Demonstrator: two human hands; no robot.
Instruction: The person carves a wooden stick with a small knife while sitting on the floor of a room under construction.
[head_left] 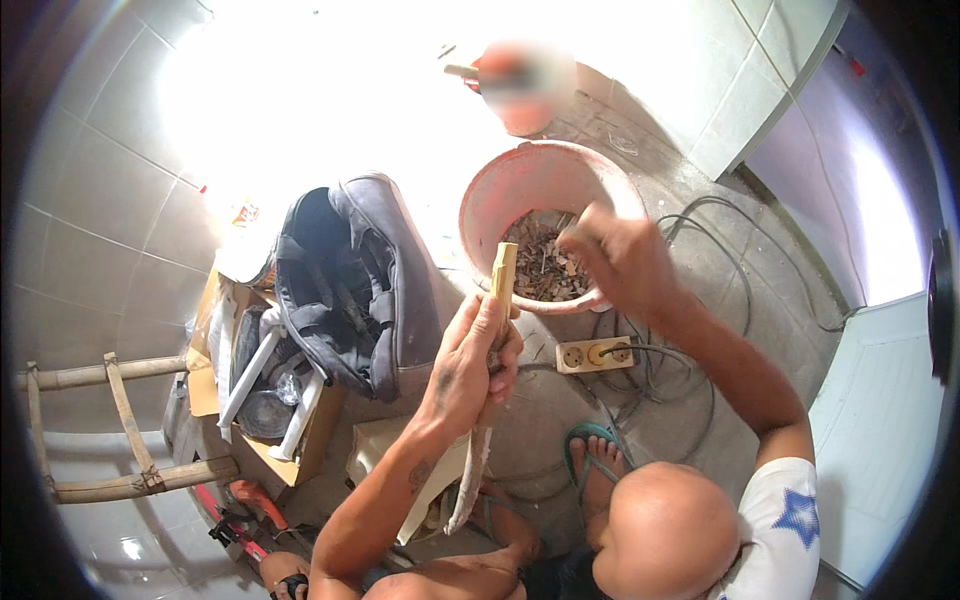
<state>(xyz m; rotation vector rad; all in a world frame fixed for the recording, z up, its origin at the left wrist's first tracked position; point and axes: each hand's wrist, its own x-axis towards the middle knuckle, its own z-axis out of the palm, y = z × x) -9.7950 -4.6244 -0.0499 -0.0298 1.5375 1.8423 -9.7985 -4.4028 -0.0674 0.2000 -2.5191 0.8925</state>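
My left hand [468,362] is closed around a wooden stick [504,268], which stands tilted in front of me. Its upper end is bare yellow wood with stepped cuts; the lower part [470,480] is paler and rough, running down toward my feet. Over the right rim of a pinkish bucket [478,215], my right hand [625,262] is raised with its fingers curled, slightly smeared by motion. What it holds, if anything, I cannot make out. Brown and pale chips [545,265] lie in the bottom of the bucket.
A power strip [595,355] with dark cables [745,260] lies before the bucket. To the left are an open dark bag [390,280], a cardboard box [312,435] of odds and ends, and a bamboo ladder-like frame [130,485]. Behind stands a smaller orange container [527,118].
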